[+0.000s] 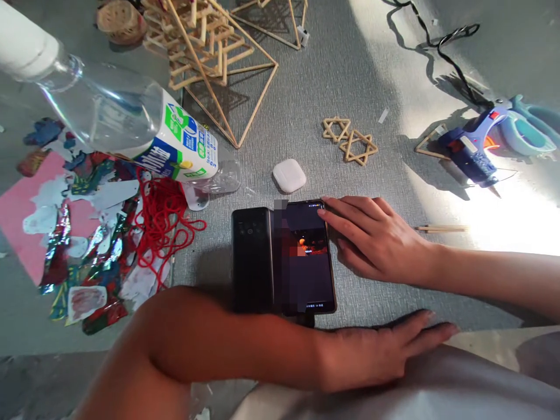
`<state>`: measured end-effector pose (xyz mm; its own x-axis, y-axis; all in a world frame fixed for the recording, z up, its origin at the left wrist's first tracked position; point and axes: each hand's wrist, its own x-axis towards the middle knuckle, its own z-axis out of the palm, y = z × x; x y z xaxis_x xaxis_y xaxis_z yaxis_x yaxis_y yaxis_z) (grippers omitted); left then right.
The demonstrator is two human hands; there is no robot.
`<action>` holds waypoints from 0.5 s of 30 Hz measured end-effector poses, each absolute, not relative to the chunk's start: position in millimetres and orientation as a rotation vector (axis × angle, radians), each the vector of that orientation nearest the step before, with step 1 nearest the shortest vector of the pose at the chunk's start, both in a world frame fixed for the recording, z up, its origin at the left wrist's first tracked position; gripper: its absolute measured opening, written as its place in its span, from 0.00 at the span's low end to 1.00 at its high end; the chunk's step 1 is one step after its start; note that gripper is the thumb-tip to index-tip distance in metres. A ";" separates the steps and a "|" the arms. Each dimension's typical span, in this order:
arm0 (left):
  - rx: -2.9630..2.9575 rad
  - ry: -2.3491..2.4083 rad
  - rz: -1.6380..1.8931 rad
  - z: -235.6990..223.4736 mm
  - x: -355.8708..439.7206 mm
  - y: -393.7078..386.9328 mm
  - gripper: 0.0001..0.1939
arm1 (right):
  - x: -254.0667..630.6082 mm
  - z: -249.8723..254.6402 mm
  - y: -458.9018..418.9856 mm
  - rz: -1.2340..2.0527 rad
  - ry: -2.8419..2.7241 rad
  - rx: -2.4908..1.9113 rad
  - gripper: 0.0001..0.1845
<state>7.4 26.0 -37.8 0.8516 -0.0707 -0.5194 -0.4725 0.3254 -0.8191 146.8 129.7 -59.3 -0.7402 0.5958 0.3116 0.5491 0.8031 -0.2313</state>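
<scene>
My right hand [371,236] lies with its fingers stretched out, their tips at the right edge of a smartphone [308,283]. The phone is flat on the grey tabletop, its dark screen lit with a small orange picture. Against its left side is a second black phone or folding half [250,262], camera side up. My left forearm crosses below both, hiding their lower ends. My left hand [371,353] extends rightward near the table's front edge, fingers extended and nothing visible in them. A white rounded case [289,175] rests just beyond the phones.
At left are a plastic bottle [118,111], tangled red yarn [160,216] and painted scraps [81,245]. Stick frames [219,52] stand farther back. Two small stick stars [359,146] lie mid-table. On the right are a blue glue gun [472,151], thin sticks [444,228] and a black cord [455,64].
</scene>
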 end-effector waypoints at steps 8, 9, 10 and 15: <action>-0.402 1.011 0.714 -53.3 8.3 8.8 0.14 | 147.4 -60.0 128.7 0.192 -2.625 -0.893 0.30; -0.137 1.078 0.834 -58.5 9.0 4.2 0.12 | 147.4 -60.2 128.6 0.195 -2.622 -0.893 0.30; 0.211 1.116 0.946 -64.6 9.7 -0.2 0.11 | 147.5 -60.4 128.7 0.196 -2.622 -0.891 0.30; 2.026 0.664 0.909 -87.5 8.7 -7.6 0.20 | 147.4 -59.6 129.4 0.166 -2.628 -0.873 0.29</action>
